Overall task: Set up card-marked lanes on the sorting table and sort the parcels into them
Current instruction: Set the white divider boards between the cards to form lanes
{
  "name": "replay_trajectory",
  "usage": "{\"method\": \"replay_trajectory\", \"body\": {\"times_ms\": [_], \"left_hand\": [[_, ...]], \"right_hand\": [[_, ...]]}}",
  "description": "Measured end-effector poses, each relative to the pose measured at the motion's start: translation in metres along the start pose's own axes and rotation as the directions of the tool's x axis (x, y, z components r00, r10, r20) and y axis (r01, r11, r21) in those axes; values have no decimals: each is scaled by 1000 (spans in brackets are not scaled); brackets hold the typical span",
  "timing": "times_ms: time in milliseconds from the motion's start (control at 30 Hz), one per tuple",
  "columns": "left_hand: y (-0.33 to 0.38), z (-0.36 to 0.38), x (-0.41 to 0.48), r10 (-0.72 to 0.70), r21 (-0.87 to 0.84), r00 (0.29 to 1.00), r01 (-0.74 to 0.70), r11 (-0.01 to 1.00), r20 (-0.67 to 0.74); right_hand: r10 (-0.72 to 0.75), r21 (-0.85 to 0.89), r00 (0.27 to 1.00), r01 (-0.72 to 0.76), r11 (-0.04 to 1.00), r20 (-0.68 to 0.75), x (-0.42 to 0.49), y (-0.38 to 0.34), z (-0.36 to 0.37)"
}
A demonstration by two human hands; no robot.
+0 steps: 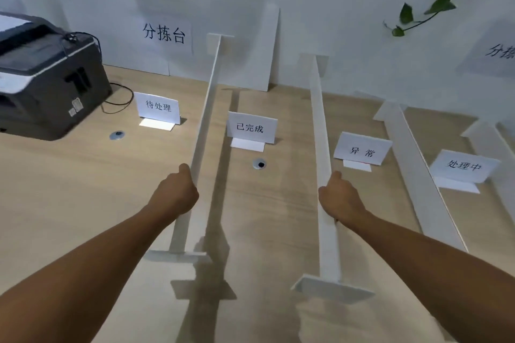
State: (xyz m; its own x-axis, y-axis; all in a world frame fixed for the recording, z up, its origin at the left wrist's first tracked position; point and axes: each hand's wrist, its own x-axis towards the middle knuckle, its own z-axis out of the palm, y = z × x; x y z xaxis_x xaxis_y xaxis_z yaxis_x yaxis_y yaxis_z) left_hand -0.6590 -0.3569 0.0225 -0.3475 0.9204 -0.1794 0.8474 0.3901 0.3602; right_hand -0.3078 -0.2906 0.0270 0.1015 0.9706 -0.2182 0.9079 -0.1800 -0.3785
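Standing over the table (69,189), a person reaches forward with both bare arms, each hand on a long white divider that runs away toward the wall. The left hand (175,193) grasps the top edge of the left divider (207,108) about midway along, thumb on the near side and fingers curled over the far side. The right hand (341,202) clasps the right divider (317,120) the same way. The left divider's near foot sits apart from its own shadow, so that piece looks lifted off the wood; of the right one I cannot tell.

Four folded cards stand on the table. The 待处理 card (158,107) is left of the left divider, the 已完成 card (252,128) stands between the two held dividers, and the 异常 card (362,149) is just right of the right divider. Beyond it stands a third divider (412,164), then the 处理中 card (464,166), then a fourth divider (490,145) at the frame's edge.

A dark printer (47,78) sits at the far left with its cable trailing behind. On the wall hangs a paper sign (164,33) reading 分拣台, and a white board (269,50) leans beside it. Two round grommets – one (117,135) near the printer, one (259,164) in the middle lane – are set in the tabletop. Green leaves (434,5) hang at the upper right.
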Motion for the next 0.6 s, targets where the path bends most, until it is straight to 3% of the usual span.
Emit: {"method": "replay_trajectory", "body": {"times_ms": [267, 600], "left_hand": [[-67, 14, 71, 72, 21, 991, -75, 997, 112], [-99, 60, 117, 65, 68, 974, -82, 994, 219]], "right_hand": [[132, -22, 989, -134, 991, -72, 5, -33, 48], [203, -70, 979, -201, 977, 26, 39, -36, 114]]}}
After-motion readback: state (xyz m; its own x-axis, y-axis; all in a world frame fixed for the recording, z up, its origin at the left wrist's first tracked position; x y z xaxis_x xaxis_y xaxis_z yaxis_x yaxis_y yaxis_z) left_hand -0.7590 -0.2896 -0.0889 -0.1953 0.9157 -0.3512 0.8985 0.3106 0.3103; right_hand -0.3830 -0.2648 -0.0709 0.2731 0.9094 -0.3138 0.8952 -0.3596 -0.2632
